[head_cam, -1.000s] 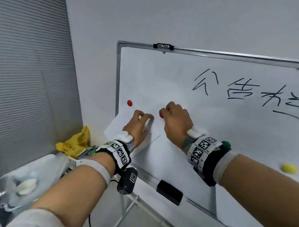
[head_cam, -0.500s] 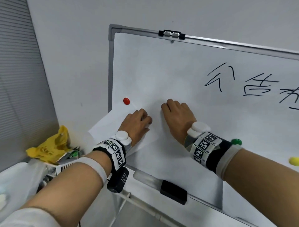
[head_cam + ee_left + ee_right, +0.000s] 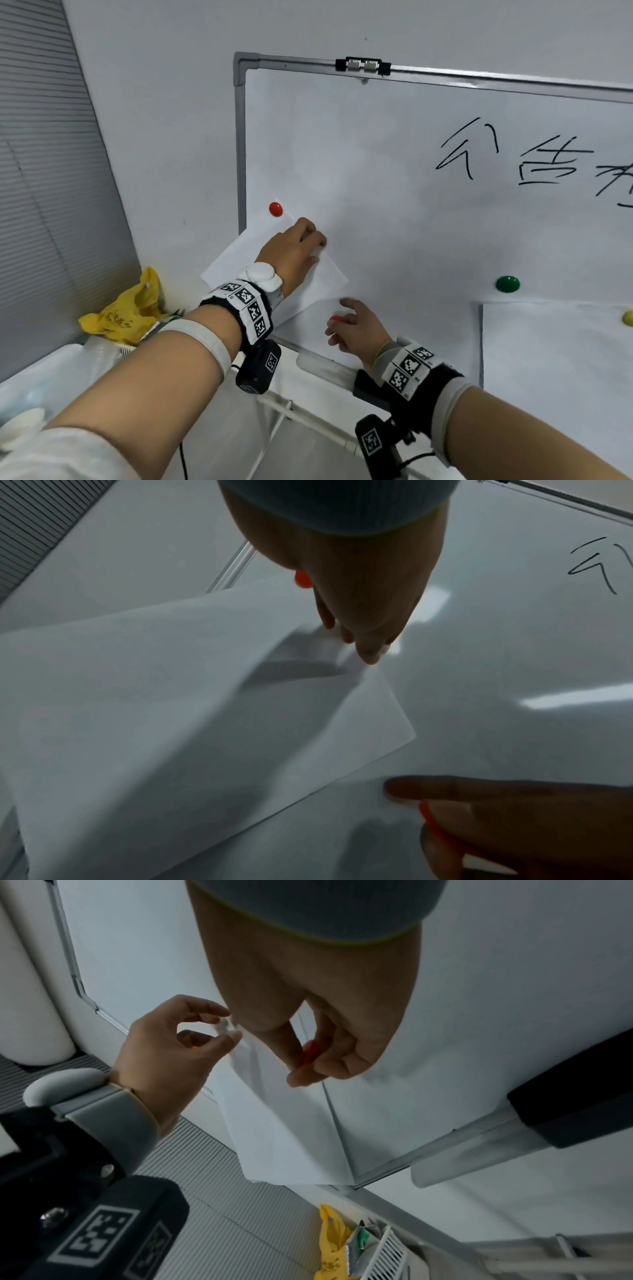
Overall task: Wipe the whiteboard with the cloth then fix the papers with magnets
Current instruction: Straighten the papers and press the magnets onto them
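Note:
A white paper hangs tilted at the whiteboard's lower left, with a red magnet on its top left corner. My left hand pinches the paper's upper right corner; the right wrist view shows its thumb and forefinger closed on that corner. My right hand is lower, near the paper's bottom right edge, and pinches a second red magnet between thumb and fingers. No cloth is in view.
A second paper is on the board at right, with a green magnet and a yellow magnet near it. Black writing sits upper right. A black eraser lies on the tray. A yellow bag is at left.
My right hand has dropped from beside the left hand to the paper's lower right edge, holding the red magnet. The left hand stays on the paper's upper corner.

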Action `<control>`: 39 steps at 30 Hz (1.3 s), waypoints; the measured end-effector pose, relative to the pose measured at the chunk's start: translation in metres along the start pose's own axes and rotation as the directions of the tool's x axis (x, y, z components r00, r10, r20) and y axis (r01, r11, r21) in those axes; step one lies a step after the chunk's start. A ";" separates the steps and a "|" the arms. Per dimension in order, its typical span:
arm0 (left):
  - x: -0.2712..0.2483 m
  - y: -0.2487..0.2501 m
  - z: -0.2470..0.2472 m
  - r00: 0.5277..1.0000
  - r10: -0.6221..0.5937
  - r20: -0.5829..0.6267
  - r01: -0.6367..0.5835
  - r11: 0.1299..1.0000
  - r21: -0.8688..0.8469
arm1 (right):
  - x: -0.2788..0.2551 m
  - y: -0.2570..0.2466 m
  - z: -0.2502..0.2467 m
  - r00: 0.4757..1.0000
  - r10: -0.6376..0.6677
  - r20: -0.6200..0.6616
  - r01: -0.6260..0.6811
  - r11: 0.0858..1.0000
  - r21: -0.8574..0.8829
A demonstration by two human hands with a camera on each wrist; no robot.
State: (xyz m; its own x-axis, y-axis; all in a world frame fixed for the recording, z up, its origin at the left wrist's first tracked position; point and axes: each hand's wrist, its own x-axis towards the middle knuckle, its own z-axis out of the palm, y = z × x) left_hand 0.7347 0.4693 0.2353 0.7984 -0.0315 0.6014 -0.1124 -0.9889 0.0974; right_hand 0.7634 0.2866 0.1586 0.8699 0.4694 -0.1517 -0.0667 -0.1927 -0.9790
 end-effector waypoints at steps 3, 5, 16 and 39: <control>-0.003 -0.002 -0.004 1.000 0.002 0.021 -0.002 1.000 -0.001 | -0.002 -0.006 0.010 0.999 -0.018 -0.031 0.022 0.992 0.124; -0.003 -0.002 -0.005 1.000 -0.008 0.029 0.008 1.000 0.000 | -0.001 -0.008 0.012 0.998 -0.035 -0.052 0.043 0.985 0.166; -0.007 -0.003 -0.007 0.996 -0.043 0.080 0.047 0.998 -0.043 | 0.004 -0.026 0.010 0.970 -0.204 -0.131 0.208 0.978 0.012; 0.043 0.023 -0.018 0.962 -0.212 -0.171 0.130 0.909 -0.396 | -0.012 -0.116 -0.049 0.707 -0.703 0.073 0.430 0.347 -0.833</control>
State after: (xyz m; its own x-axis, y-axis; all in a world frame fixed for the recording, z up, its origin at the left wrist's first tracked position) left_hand 0.7551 0.4482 0.2777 0.6908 0.2040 0.6937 -0.2327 -0.8456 0.4804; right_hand 0.7852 0.2610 0.2811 0.6268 0.5301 0.5711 0.7585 -0.5829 -0.2914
